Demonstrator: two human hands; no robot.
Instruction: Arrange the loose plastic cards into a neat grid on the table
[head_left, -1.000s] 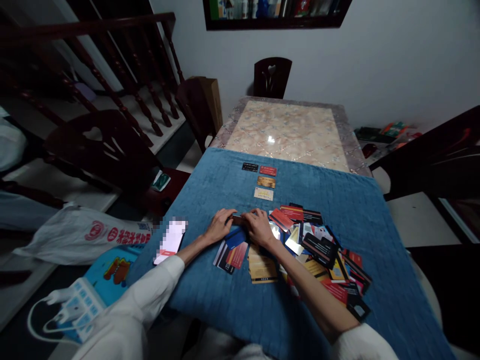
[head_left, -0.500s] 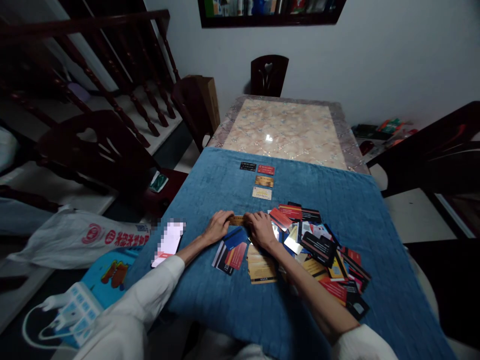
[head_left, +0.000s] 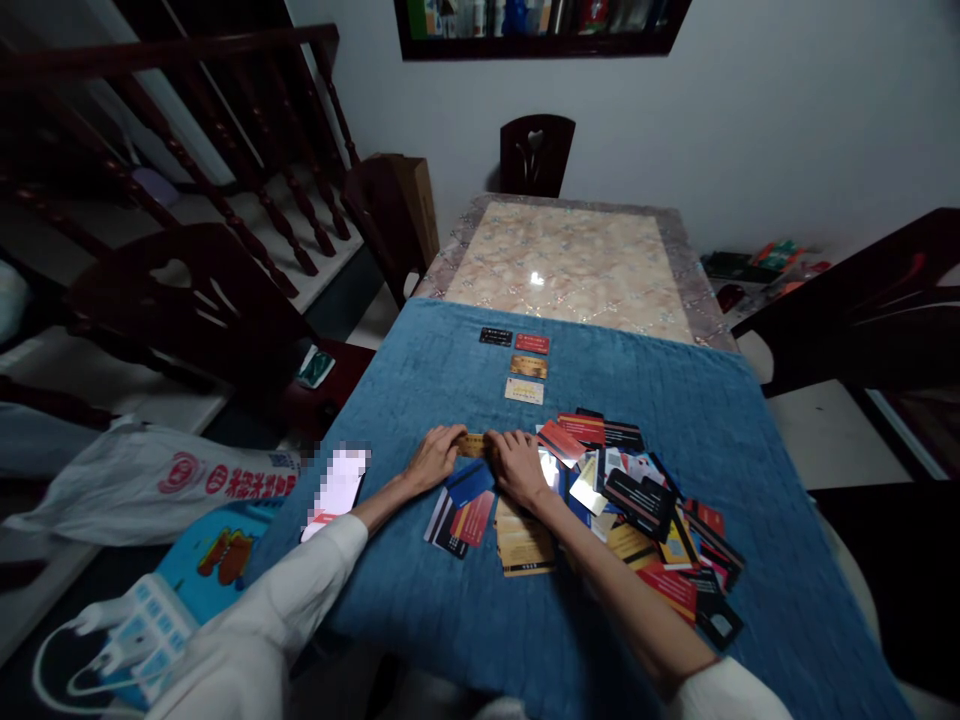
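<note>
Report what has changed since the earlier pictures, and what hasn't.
The held card has tilted: it looked dark at first, and now its gold face shows. The left hand and right hand have not let go. The four laid-out cards, heaped cards and phone stayed put.

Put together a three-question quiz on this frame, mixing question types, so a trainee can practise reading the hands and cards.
1. Short answer: What does the left hand hold together with the right hand?
2. True or false: The phone lies on top of the heap of loose cards.
3. Count: How many cards are laid out beyond the hands, near the far edge of the blue cloth?

Key
1. A gold-coloured card, gripped at its two ends.
2. False; it lies to the left of the left hand.
3. Four: a black card, a red card, a gold card and a pale card.
</note>
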